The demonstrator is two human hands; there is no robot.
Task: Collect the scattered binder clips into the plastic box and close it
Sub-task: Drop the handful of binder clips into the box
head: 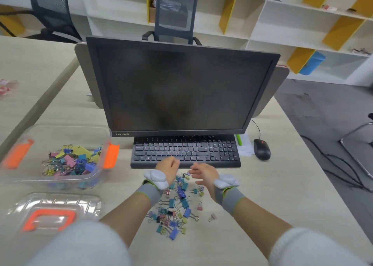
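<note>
Standing open at the far left of the surface [272, 185]: plastic box [60, 127], orange latches at both ends, already holding a good heap of coloured clips [70, 160]. Just in front of it: clear lid [54, 203] with orange handle, lying flat, apart from the box. Centre, near the keyboard [185, 150]: left hand [167, 166], fingers curled under, contents hidden, so grasping or merely clenched cannot be told. Below and between both hands: scattered binder clips [175, 211], a sizeable loose pile on the surface, well apart from the box. Right of that: right hand [202, 174], fingers loose and spread, nothing plainly held. Judged roughly half done; remaining pile to be moved across, then lid fitted and latched.
</note>
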